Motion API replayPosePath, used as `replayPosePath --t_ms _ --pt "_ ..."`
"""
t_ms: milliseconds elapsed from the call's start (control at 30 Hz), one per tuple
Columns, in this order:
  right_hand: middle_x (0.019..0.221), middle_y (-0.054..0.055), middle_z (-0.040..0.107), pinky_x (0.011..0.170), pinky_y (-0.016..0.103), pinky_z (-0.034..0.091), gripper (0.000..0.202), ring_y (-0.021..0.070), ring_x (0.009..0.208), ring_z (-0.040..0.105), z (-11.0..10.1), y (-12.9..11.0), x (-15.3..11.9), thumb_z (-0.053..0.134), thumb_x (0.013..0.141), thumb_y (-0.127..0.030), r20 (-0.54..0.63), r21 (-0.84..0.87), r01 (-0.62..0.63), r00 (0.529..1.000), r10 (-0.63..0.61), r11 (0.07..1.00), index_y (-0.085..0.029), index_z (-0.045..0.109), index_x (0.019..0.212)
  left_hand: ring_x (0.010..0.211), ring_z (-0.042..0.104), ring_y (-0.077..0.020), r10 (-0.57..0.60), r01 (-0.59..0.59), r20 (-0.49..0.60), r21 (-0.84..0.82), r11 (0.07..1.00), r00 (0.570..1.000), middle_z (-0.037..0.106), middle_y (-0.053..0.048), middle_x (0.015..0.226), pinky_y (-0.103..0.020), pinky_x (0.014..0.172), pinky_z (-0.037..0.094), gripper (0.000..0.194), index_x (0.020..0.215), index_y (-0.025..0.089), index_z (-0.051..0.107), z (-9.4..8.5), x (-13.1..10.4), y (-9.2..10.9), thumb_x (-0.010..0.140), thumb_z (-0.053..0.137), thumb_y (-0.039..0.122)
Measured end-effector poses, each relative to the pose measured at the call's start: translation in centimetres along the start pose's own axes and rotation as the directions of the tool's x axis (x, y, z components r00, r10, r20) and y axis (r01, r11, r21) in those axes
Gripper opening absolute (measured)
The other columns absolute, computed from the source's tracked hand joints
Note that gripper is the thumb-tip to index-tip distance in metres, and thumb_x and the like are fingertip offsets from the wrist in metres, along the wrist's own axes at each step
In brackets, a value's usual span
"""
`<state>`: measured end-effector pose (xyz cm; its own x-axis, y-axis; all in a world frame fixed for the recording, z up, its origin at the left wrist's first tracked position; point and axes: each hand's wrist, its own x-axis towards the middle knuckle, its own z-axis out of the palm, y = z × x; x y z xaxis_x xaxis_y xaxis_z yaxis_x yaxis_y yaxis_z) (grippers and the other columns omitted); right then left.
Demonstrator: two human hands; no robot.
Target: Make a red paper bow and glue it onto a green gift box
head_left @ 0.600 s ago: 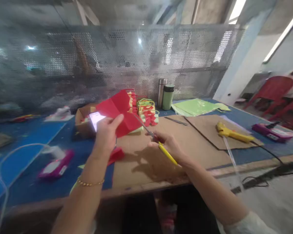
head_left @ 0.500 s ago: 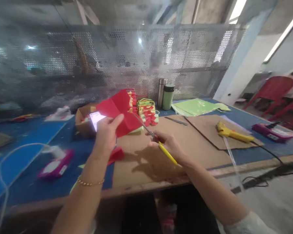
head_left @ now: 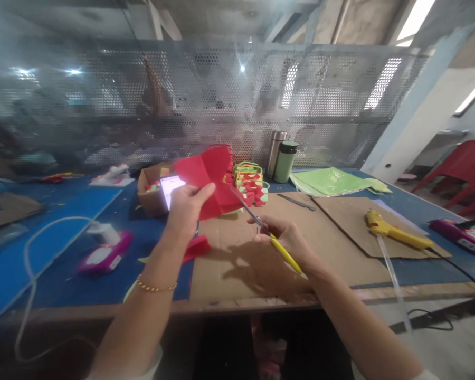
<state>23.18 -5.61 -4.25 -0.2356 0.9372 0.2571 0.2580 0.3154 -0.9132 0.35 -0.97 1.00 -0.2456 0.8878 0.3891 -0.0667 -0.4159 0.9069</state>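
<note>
A creased red sheet (head_left: 209, 177) is pinched between the thumb and fingers of my left hand (head_left: 188, 208), raised above the table. My right hand (head_left: 287, 243) is closed around a pair of scissors (head_left: 285, 255) with a yellow handle. The blades point up and left, their tips at the right edge of the red sheet. Beneath the hands lies brown cardboard (head_left: 237, 269). Just behind my left hand a lit phone (head_left: 169, 189) leans at a cardboard box (head_left: 150, 203). A red piece (head_left: 198, 247) lies near my left wrist.
Behind the sheet stand red and green paper pieces (head_left: 251, 182), a green bottle (head_left: 285, 162) and a steel flask (head_left: 276, 150). Green sheets (head_left: 328, 182) and a yellow glue gun (head_left: 399, 232) are at right. A purple power strip (head_left: 106, 256) with a white cable lies left.
The whole view has shifted, so the table and both hands appear farther right. The red sheet and scissors stay held, with little visible change between them.
</note>
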Motion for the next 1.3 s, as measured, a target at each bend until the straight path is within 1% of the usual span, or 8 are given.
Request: replayPosePath --t_ms 133,300,433,633,767,900,1167,1300 --pt "0.065 -0.005 0.037 0.058 0.028 0.023 0.071 0.0124 0.062 0.032 -0.1 -0.2 -0.1 0.082 0.066 -0.07 0.014 0.032 -0.034 0.999 0.034 0.999 -0.013 0.08 0.109 0.051 0.054 -0.0131 0.029 -0.03 0.026 0.055 0.998 0.999 0.05 0.004 0.046 -0.025 0.049 0.04 0.039 0.05 0.02 0.053 -0.2 -0.1 0.1 0.065 0.085 0.035" --pt "0.065 -0.005 0.037 0.057 0.028 0.023 0.07 0.012 0.061 0.032 -0.2 -0.7 -0.2 0.082 0.065 -0.069 0.014 0.03 -0.049 0.999 0.049 0.998 -0.012 0.08 0.107 0.049 0.048 -0.0116 0.033 -0.036 0.041 0.085 0.996 0.999 0.042 0.005 0.045 -0.025 0.048 0.036 0.041 0.048 0.021 0.049 -0.2 -0.2 0.2 0.067 0.083 0.035" --pt "0.065 -0.005 0.037 0.057 0.028 0.022 0.068 0.012 0.061 0.032 -0.3 -0.7 -0.2 0.082 0.066 -0.069 -0.001 0.011 -0.047 0.999 0.047 0.999 -0.013 0.08 0.104 0.05 0.049 -0.0124 0.041 -0.046 0.046 0.099 0.994 0.998 0.043 0.005 0.045 -0.025 0.048 0.037 0.04 0.049 0.022 0.05 -0.2 -0.2 0.1 0.068 0.083 0.036" --pt "0.063 -0.004 0.04 0.055 0.028 0.024 0.067 0.0116 0.06 0.032 -0.5 -0.5 -0.1 0.081 0.066 -0.071 0.025 -0.001 -0.009 1.0 0.009 1.0 -0.014 0.08 0.103 0.051 0.049 -0.0124 0.053 -0.058 0.053 0.111 0.992 0.997 0.045 0.004 0.047 -0.026 0.049 0.037 0.041 0.049 0.021 0.049 -0.3 -0.1 0.2 0.068 0.083 0.036" --pt "0.062 -0.004 0.044 0.055 0.028 0.025 0.067 0.0118 0.059 0.034 -0.8 -0.3 -0.1 0.08 0.069 -0.071 0.036 -0.037 -0.005 0.999 0.006 0.999 -0.015 0.08 0.104 0.05 0.047 -0.0117 0.041 -0.05 0.066 0.144 0.988 0.997 0.042 0.004 0.046 -0.025 0.048 0.035 0.044 0.047 0.021 0.047 -0.4 -0.2 0.7 0.068 0.083 0.035" --pt "0.062 -0.003 0.047 0.054 0.028 0.025 0.067 0.0115 0.058 0.034 -1.0 -0.3 -0.1 0.079 0.07 -0.071 0.057 -0.07 -0.004 0.998 0.008 0.998 -0.014 0.081 0.107 0.049 0.045 -0.0112 0.031 -0.048 0.102 0.168 0.985 0.994 0.042 0.004 0.045 -0.026 0.048 0.034 0.047 0.044 0.021 0.045 -0.6 -0.4 1.5 0.067 0.084 0.034" --pt "0.063 -0.003 0.047 0.055 0.028 0.029 0.069 0.012 0.059 0.038 -1.1 -0.4 -0.1 0.083 0.066 -0.071 0.048 -0.071 0.003 0.999 0.001 0.997 -0.013 0.082 0.103 0.052 0.046 -0.0129 0.002 -0.025 0.142 0.155 0.988 0.99 0.04 0.004 0.044 -0.026 0.047 0.033 0.049 0.043 0.021 0.044 -1.0 -0.7 2.5 0.064 0.087 0.034" --pt "0.061 -0.003 0.045 0.052 0.027 0.028 0.069 0.0114 0.058 0.036 -1.2 0.1 -0.2 0.084 0.065 -0.071 0.05 -0.079 0.019 0.999 -0.015 0.997 -0.013 0.083 0.101 0.05 0.043 -0.0116 -0.008 -0.025 0.163 0.195 0.98 0.987 0.041 0.004 0.045 -0.025 0.046 0.029 0.048 0.044 0.021 0.046 -1.3 -0.6 2.7 0.066 0.086 0.033"
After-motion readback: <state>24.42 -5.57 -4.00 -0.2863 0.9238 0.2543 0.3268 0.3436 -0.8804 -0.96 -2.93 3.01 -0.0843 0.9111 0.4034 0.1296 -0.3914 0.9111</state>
